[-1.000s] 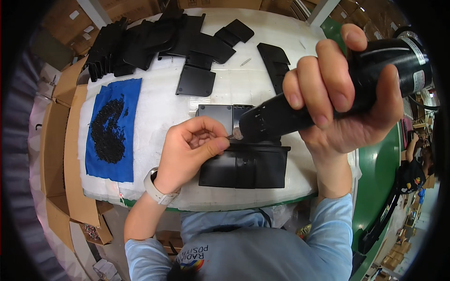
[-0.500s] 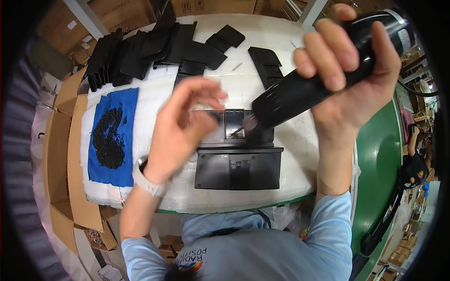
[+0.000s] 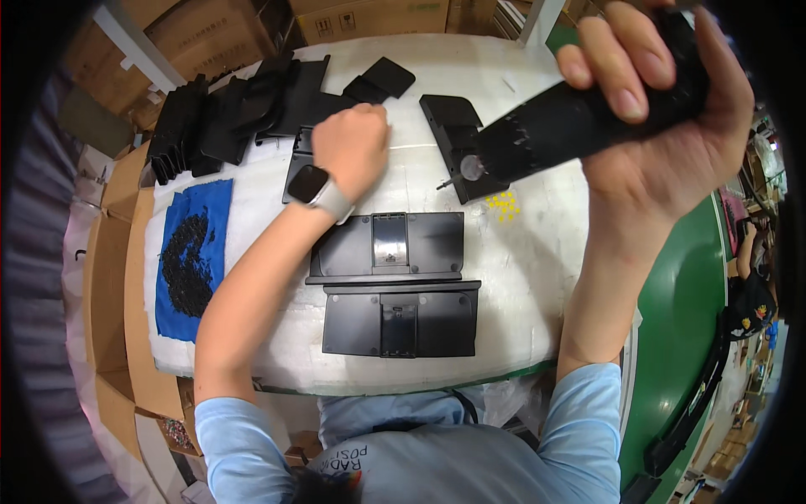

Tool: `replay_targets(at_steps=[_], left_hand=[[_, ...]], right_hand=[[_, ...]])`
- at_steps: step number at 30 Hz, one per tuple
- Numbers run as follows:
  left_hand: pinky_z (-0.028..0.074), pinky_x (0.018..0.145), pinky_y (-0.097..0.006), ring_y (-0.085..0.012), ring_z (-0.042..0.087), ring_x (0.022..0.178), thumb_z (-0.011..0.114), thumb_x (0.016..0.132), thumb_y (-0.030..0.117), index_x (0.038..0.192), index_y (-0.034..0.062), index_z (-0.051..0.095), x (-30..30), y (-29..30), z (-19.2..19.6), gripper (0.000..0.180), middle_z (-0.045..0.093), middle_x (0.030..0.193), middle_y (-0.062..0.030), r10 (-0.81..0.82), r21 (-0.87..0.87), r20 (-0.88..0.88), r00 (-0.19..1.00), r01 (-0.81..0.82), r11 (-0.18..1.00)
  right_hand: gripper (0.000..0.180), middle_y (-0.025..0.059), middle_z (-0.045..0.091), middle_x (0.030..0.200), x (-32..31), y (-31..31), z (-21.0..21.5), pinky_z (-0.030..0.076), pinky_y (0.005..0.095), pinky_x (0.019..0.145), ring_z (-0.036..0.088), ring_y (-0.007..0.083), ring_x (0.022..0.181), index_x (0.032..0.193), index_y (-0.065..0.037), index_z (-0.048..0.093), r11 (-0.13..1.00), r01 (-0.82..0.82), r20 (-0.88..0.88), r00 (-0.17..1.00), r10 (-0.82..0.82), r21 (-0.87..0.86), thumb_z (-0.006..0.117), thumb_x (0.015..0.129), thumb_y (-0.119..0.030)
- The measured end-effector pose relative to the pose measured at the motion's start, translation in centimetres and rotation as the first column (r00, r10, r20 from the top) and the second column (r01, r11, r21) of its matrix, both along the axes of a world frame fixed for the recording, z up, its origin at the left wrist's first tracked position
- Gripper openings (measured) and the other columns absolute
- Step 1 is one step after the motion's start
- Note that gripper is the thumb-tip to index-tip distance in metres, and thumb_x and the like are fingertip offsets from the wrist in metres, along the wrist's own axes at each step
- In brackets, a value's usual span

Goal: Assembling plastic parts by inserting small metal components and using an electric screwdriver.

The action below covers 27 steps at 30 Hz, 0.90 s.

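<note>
My right hand (image 3: 672, 126) grips a black electric screwdriver (image 3: 554, 130), its bit pointing down and left above a black plastic panel (image 3: 453, 139) at the right. My left hand (image 3: 351, 151), with a watch on its wrist, reaches to the far side. Its fingers curl beside black plastic parts; what they hold, if anything, is hidden. Nearer me, two wide black panels lie one behind the other: a far panel (image 3: 437, 244) and a near panel (image 3: 353, 323). Each has a recessed middle section. A further black part (image 3: 295, 172) is partly covered by my left hand and wrist.
Dark small pieces, apparently screws (image 3: 186, 265), lie heaped on a blue cloth (image 3: 210, 202) at the left. Stacked black panels (image 3: 176, 130) stand at the far left. Yellow dots (image 3: 504, 204) show at the right. Open cardboard boxes (image 3: 113, 328) flank the white-covered table (image 3: 520, 286).
The screwdriver has risen off the far wide panel and moved away from it. My left hand has gone from beside that panel to the far black parts. The view has shifted somewhat.
</note>
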<state>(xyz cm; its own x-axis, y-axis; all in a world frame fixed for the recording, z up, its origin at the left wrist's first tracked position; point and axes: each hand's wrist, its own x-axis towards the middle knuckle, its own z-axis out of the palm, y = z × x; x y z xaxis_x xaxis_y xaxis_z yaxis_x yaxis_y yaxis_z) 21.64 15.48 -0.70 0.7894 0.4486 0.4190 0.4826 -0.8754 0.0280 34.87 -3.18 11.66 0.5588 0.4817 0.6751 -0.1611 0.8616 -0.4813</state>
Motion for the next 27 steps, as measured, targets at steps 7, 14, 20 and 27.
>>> replay_targets(at_steps=[7, 14, 20, 27], left_hand=[[0.048, 0.052, -0.028, -0.0156, 0.065, 0.054, 0.067, 0.091, 0.010, 0.086, -0.0026, 0.066, -9.0, -4.6, 3.3, 0.013, 0.066, 0.062, -0.0090, 0.126, -0.771, 0.151, 0.981, 0.037, 0.636], [0.045, 0.054, -0.022, -0.0079, 0.056, 0.052, 0.071, 0.086, 0.005, 0.083, -0.0032, 0.067, -9.7, -6.5, 0.9, 0.009, 0.064, 0.060, -0.0050, 0.119, -0.801, 0.223, 0.967, 0.112, 0.588], [0.042, 0.051, -0.022, -0.0072, 0.053, 0.049, 0.072, 0.084, 0.005, 0.080, -0.0027, 0.066, -9.2, -7.0, 1.0, 0.010, 0.058, 0.055, -0.0033, 0.171, -0.772, 0.195, 0.966, 0.044, 0.634], [0.042, 0.049, -0.023, -0.0079, 0.052, 0.047, 0.072, 0.082, 0.005, 0.078, -0.0023, 0.066, -9.0, -7.2, 0.8, 0.011, 0.057, 0.054, -0.0036, 0.181, -0.743, 0.201, 0.963, 0.029, 0.668]], right_hand=[[0.024, 0.0048, 0.054, 0.059, -4.2, 3.2, -0.9, 0.042, 0.0252, 0.044, 0.051, 0.0126, 0.044, 0.086, -0.001, 0.063, 0.931, -0.123, -0.109, 0.990, 0.090, -0.344, 0.073, 0.086, -0.023], [0.025, 0.0019, 0.056, 0.061, -5.5, 4.2, -1.6, 0.038, 0.0234, 0.046, 0.050, 0.0087, 0.047, 0.081, -0.003, 0.062, 0.852, -0.134, -0.043, 0.991, 0.130, -0.505, 0.074, 0.088, -0.024], [0.025, 0.0014, 0.056, 0.061, -4.8, 5.4, -3.8, 0.038, 0.0233, 0.047, 0.050, 0.0080, 0.048, 0.083, -0.002, 0.063, 0.843, -0.129, 0.024, 0.986, 0.166, -0.522, 0.075, 0.086, -0.024], [0.025, 0.0007, 0.057, 0.061, -4.6, 5.5, -5.2, 0.039, 0.0231, 0.048, 0.050, 0.0068, 0.051, 0.080, -0.002, 0.063, 0.854, -0.107, 0.055, 0.986, 0.156, -0.510, 0.077, 0.082, -0.022]])
